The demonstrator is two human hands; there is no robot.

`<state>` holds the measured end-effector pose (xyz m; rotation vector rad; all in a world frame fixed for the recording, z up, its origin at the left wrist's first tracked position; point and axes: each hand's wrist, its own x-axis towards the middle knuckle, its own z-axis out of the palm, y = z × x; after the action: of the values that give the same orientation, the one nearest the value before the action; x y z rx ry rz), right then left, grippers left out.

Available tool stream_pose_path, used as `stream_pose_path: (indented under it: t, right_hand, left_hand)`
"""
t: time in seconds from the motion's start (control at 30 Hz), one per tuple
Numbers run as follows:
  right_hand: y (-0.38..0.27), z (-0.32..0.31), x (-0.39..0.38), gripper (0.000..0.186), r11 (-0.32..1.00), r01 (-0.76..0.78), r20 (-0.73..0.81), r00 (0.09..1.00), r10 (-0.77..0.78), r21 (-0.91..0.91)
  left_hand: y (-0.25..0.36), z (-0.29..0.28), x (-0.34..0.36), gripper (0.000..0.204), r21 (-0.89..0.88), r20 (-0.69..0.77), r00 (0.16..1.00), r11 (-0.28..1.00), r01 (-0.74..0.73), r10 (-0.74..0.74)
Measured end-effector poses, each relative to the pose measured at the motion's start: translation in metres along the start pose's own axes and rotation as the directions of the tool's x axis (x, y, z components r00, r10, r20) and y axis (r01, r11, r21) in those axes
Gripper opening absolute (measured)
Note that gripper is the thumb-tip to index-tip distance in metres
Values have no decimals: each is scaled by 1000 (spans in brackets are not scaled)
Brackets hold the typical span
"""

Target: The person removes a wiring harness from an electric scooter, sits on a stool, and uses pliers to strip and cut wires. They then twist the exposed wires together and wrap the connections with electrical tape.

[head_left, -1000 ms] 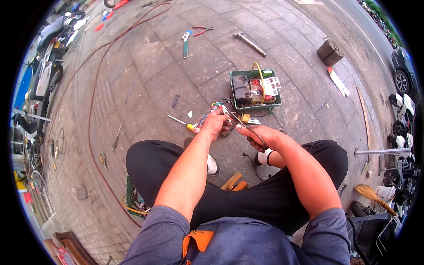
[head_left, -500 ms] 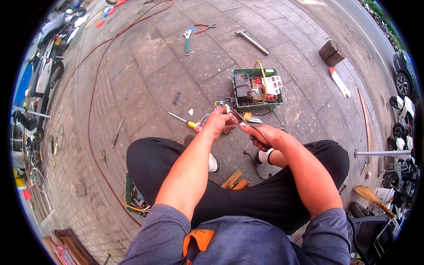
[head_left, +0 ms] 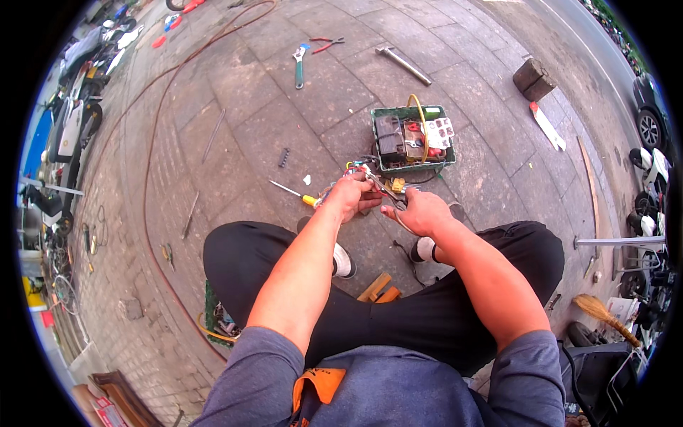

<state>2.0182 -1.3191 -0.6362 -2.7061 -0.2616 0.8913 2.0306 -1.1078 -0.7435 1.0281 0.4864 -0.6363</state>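
My left hand is closed on small wired parts with red, white and coloured leads, low over the paving in front of my crossed legs. My right hand, just to its right, is closed on a dark slender metal tool, which reaches toward the wired parts; its exact kind is unclear. Beside my left hand lies a yellow-handled screwdriver, and behind my right hand is a small yellow case of bits. A green crate just beyond holds a dark battery, tools and a yellow hose.
Ahead on the paving lie a wrench, red-handled pliers, a hammer, a block and a long hose. Scooters line the left; a car, more scooters and a broom are right.
My right hand has moved up and forward along the dark tool, its back now turned more upward. My left hand stays in nearly the same place on the wired parts.
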Motion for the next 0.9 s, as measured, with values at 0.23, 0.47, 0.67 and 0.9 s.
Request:
stream_pose_path:
  t: [0.23, 0.47, 0.67, 0.9]
  right_hand:
    - [6, 4, 7, 83, 998, 33, -105, 994, -39, -60]
    - [7, 13, 13, 84, 998, 50, -123, 991, -54, -34]
    - [6, 10, 13, 87, 999, 45, -122, 992, -44, -2]
    - [18, 13, 24, 96, 980, -9, 81, 997, -8, 201]
  left_hand:
    - [12, 7, -7, 17, 6, -12, 1000, 1000, -23, 23]
    - [-5, -8, 5, 17, 163, -91, 996, 987, 6, 9]
    - [2, 0, -6, 15, 62, -55, 996, 996, -68, 72]
    - [12, 35, -25, 14, 436, -77, 995, 900, -23, 62]
